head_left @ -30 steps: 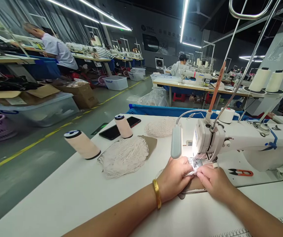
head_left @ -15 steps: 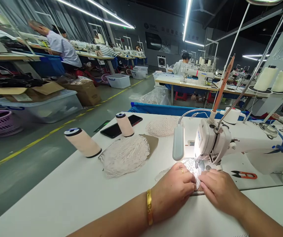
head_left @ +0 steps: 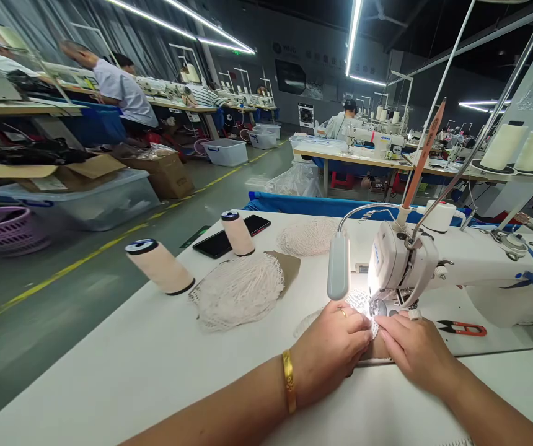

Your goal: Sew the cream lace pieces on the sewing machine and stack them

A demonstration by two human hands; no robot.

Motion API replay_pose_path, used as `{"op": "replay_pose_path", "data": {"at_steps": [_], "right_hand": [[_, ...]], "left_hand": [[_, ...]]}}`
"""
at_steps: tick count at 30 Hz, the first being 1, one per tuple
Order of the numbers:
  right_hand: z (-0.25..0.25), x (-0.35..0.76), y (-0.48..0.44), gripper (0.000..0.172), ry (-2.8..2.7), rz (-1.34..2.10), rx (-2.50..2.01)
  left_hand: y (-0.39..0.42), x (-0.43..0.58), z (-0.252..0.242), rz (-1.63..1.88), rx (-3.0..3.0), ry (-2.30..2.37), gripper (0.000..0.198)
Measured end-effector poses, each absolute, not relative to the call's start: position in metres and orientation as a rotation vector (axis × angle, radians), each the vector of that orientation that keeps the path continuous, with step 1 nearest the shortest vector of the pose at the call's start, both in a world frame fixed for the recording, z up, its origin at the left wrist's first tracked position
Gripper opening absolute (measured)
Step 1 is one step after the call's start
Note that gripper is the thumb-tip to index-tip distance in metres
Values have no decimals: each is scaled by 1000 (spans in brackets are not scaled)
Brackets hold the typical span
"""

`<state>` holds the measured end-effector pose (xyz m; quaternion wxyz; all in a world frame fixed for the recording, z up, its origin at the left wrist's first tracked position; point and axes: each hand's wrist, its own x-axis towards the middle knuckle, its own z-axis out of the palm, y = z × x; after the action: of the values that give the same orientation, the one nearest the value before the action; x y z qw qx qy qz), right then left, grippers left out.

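Note:
My left hand (head_left: 334, 348) and my right hand (head_left: 414, 347) rest side by side on the white table, fingers pressed down on a small piece of white lace (head_left: 364, 308) under the needle of the white sewing machine (head_left: 457, 266). The left wrist carries a gold bangle, and a ring shows on one finger. A small lamp (head_left: 338, 272) lights the lace from the left. Most of the lace lies hidden beneath my fingers.
Two lace piles (head_left: 241, 291) (head_left: 308, 236), two thread cones (head_left: 160, 266) (head_left: 238, 233) and a black phone (head_left: 229, 235) sit on the table (head_left: 131, 371) to the left. Red snips (head_left: 464, 328) lie right of the needle. Other people work at machines behind, across an aisle with bins and boxes.
Both hands have slid a little towards the needle with the lace. The view has shifted slightly; nothing else on the table has moved.

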<state>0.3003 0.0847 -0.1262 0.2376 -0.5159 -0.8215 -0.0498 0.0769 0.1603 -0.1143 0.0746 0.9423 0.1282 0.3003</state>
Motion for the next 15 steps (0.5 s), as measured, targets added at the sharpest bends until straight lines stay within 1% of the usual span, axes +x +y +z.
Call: {"op": "replay_pose_path", "data": {"at_steps": [9, 15], "right_hand": [[-133, 304, 82, 32, -2313, -86, -1343], [-132, 303, 84, 32, -2294, -135, -1359]], "left_hand": [[160, 75, -114, 804, 2845, 353, 28], [161, 76, -116, 819, 2843, 372, 28]]}}
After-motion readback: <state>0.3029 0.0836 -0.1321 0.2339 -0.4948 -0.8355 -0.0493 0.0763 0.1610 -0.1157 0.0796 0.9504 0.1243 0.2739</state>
